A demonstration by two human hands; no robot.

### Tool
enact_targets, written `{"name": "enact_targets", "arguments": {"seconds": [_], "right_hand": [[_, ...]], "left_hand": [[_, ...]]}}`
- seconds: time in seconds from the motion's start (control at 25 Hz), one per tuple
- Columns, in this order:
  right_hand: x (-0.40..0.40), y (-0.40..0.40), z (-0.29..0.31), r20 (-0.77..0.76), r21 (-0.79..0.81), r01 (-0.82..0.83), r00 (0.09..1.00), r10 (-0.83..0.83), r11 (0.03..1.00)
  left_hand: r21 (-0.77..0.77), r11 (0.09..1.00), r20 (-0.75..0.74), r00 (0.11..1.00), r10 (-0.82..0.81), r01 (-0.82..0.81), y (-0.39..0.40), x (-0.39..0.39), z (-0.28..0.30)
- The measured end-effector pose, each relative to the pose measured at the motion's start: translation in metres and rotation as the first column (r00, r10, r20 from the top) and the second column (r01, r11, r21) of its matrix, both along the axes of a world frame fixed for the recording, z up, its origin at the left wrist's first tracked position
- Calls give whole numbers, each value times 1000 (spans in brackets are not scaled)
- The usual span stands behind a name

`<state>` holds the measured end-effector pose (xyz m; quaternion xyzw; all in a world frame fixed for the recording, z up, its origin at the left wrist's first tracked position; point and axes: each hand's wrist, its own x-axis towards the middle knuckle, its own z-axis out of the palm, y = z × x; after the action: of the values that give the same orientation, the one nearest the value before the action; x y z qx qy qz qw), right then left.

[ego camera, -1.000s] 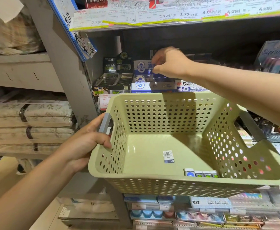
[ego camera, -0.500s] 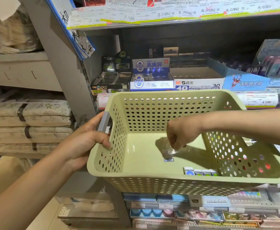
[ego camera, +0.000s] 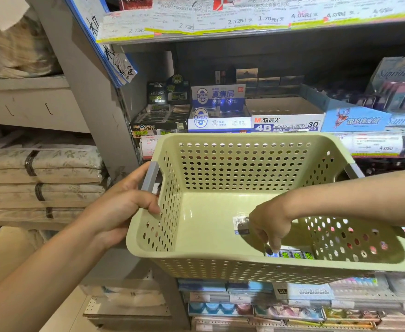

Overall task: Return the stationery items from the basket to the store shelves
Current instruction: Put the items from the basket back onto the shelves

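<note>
Erasers (ego camera: 292, 254): four in one basket (ego camera: 220, 144); two hands.

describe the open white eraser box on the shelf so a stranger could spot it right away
Find the shelf just behind the green basket. In its row of display boxes, the eraser box sits directly behind the basket's far rim. It alone is white with an open top and reads "4B ERASER 30".
</note>
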<state>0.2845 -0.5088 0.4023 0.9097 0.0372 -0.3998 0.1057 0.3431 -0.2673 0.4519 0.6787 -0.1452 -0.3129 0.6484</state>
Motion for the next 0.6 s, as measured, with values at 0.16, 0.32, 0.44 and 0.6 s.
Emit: {"name": "enact_targets", "arguments": {"seconds": [0.16, 0.32, 0.44, 0.6], "right_hand": [[4, -2, -2, 41, 87, 39, 998, -43, 995], [7, -2, 1, 78, 237, 107, 989, -129, 966], [7, 0, 1, 36, 291, 115, 991, -131, 950], [10, -2, 14, -66, 358, 169, 986, -156, 919]], "left_hand": [[-4, 1000, -12, 1000, -3, 2, 0, 0, 0], [11, 1000, -21, 1000, 3, -3, 0, 1, -2], [7, 1000, -23, 1000, 6, -6, 0, 0, -3], [7, 1000, -35, 999, 3, -3, 1, 1, -3]]}}
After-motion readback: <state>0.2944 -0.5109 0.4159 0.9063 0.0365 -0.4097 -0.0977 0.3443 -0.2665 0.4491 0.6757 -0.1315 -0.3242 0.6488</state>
